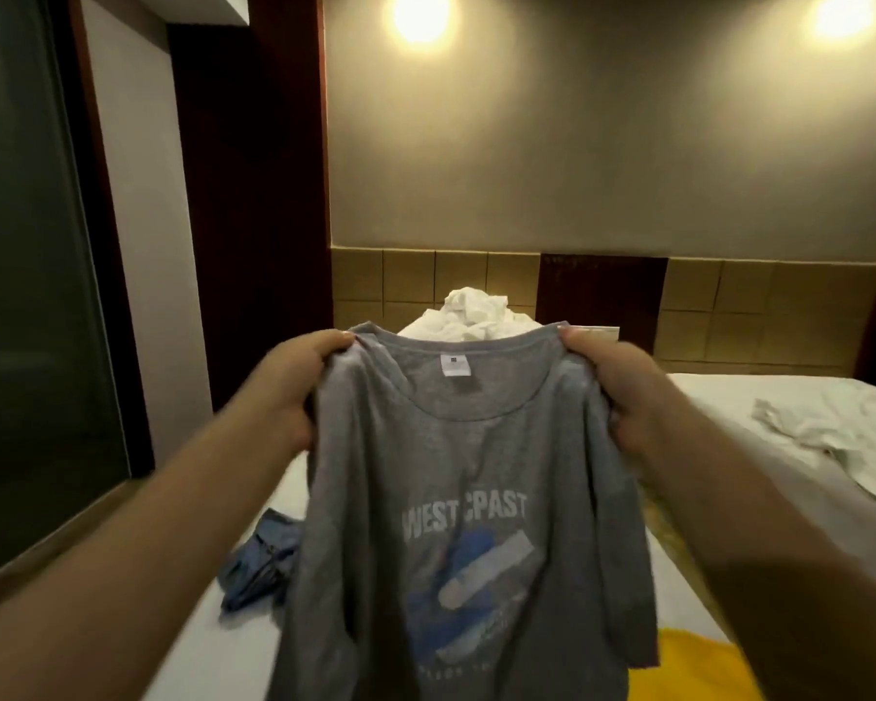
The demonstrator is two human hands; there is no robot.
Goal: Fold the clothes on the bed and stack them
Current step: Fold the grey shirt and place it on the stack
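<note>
Fingers of L hand & R hand curled tight on shoulders of grey tee, held up above bed; step looks like shake-out pre-fold, next prob needs laying it flat; blue garment unfolded on bed.

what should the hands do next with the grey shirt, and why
Probably lay the grey t-shirt flat on the bed: the left hand and right hand grip its shoulders, so it hangs unfolded in the air.
</note>
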